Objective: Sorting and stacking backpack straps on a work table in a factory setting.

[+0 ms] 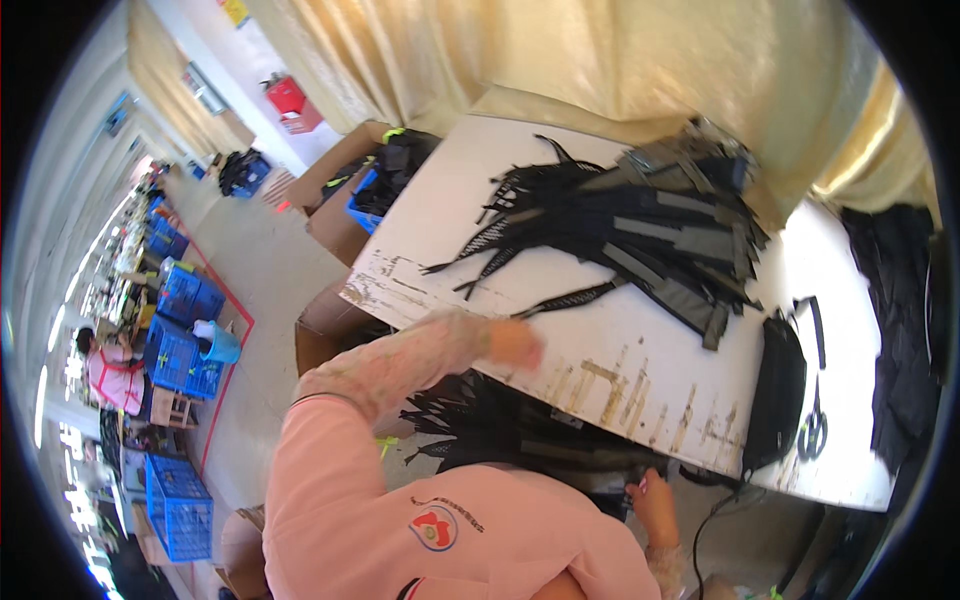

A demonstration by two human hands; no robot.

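Left hand [516, 344] is blurring and right hand [655, 503] half-curling by probably floppy black straps [490, 440], can't tell either's grip, grab mid-bundle

Gold-coloured curtains [620, 60] hang behind the desk [450, 200]. On its right part lie black-handled scissors [813, 437], with dark fabric [898, 320] near the far right edge. A red box [287, 97] stands by the white wall. Across the grey floor [262, 250] runs a red line [226, 382]; beyond it are blue crates [183, 505], a light-blue bucket [222, 345] and a co-worker in pink [117, 378].
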